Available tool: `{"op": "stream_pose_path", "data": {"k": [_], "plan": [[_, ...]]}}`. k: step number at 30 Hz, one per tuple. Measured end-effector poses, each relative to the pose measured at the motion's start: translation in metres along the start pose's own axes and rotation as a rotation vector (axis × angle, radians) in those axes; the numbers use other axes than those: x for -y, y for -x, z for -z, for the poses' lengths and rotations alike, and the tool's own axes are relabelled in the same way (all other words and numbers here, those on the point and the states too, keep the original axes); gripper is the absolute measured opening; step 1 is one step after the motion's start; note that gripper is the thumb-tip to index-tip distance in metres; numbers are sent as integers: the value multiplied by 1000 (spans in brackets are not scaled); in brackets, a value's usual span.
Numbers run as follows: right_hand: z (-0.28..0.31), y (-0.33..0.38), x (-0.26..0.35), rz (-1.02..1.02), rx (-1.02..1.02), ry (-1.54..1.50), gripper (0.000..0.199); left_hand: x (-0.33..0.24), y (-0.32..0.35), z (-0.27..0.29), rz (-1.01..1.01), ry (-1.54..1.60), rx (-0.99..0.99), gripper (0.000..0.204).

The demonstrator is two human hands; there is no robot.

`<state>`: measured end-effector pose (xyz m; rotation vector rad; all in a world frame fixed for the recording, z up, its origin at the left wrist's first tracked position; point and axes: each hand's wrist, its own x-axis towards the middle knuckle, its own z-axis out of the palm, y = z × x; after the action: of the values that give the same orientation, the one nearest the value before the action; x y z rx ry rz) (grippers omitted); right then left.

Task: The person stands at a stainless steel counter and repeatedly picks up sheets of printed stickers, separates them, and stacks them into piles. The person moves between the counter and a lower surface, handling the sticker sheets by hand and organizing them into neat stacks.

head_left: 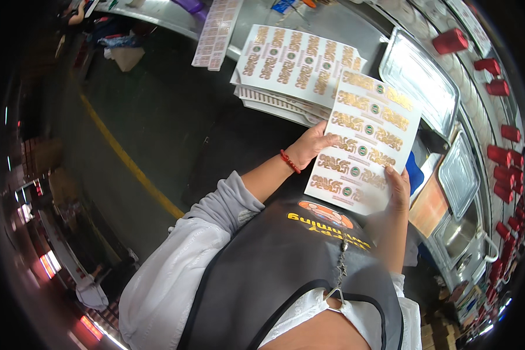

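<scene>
Between my two hands is a white decal sheet [360, 125] printed with rows of gold ornaments and small green round emblems. My left hand [312, 146], with a red bead bracelet at the wrist, grips its left edge, thumb on top. My right hand [398, 188] pinches the lower right edge; its fingers behind the sheet are hidden. The sheet is tilted in front of my dark apron [262, 256]. Just beyond its upper left lies a thick stack of similar decal sheets [291, 64], which the held sheet partly overlaps in view.
A narrow printed sheet [217, 32] lies on the metal table at the far left of the stack. To the right are metal trays [420, 79], a brownish board [430, 204] and a metal pot [456, 236]. Red cups [449, 42] line the far right. A yellow line [125, 157] crosses the floor.
</scene>
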<state>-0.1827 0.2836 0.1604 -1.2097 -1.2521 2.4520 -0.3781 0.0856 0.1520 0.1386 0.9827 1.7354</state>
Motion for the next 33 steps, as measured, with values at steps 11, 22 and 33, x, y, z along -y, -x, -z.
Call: {"op": "stream_pose_path", "data": {"k": [11,22,33], "plan": [[3,-12,7,38,-147,-118,50,-117,10,145,-232,-1644,-862,60],[46,29,-1,102,-162,-292,51,-119,-53,128,-182,-2241,-44,84],[82,56,-37,129,-195,-393,43,-152,-67,130,-38,-2184,236,62]]}}
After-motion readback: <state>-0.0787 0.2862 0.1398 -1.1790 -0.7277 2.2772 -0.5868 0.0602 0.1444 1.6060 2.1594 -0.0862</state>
